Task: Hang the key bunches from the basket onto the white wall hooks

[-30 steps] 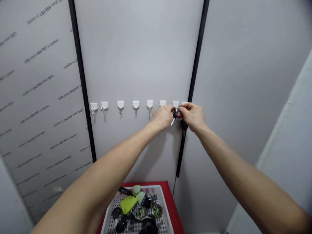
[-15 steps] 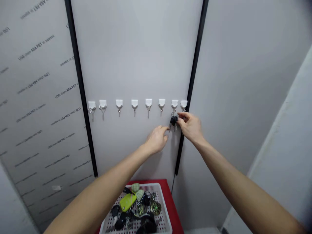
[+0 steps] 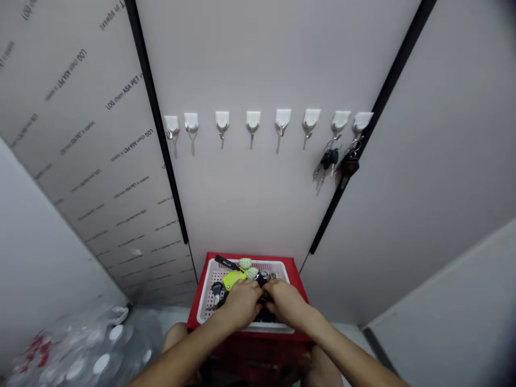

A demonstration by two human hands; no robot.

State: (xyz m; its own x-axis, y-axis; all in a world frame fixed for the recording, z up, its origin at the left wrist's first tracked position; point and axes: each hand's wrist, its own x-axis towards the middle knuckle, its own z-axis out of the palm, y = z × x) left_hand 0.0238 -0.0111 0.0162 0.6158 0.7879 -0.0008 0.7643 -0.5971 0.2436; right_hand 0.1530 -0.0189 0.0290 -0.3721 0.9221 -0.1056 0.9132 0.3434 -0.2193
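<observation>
Both hands are down in a white perforated plastic basket (image 3: 204, 307) full of keys. My left hand (image 3: 243, 302) has its fingers curled in over the middle of the pile, beside a lime-green key case (image 3: 233, 279). My right hand (image 3: 284, 302) is close beside it, fingers bent down among dark keys; what either hand grips is hidden. A bunch of black-headed keys (image 3: 329, 158) hangs from the second wall hook from the right (image 3: 341, 121). On the rightmost hook (image 3: 362, 122) hangs a dark key with a fob (image 3: 349, 165).
The basket stands on a red stool (image 3: 297, 277). Several more white adhesive hooks (image 3: 253, 120) run left along the wall panel between black strips (image 3: 158, 126). Plastic-wrapped bottles (image 3: 108, 361) stand on the floor at lower left. My knees flank the stool.
Both hands have left the wall and come down into the basket. The black-headed keys, earlier in my hands, now hang on the second hook from the right. The view has tilted down.
</observation>
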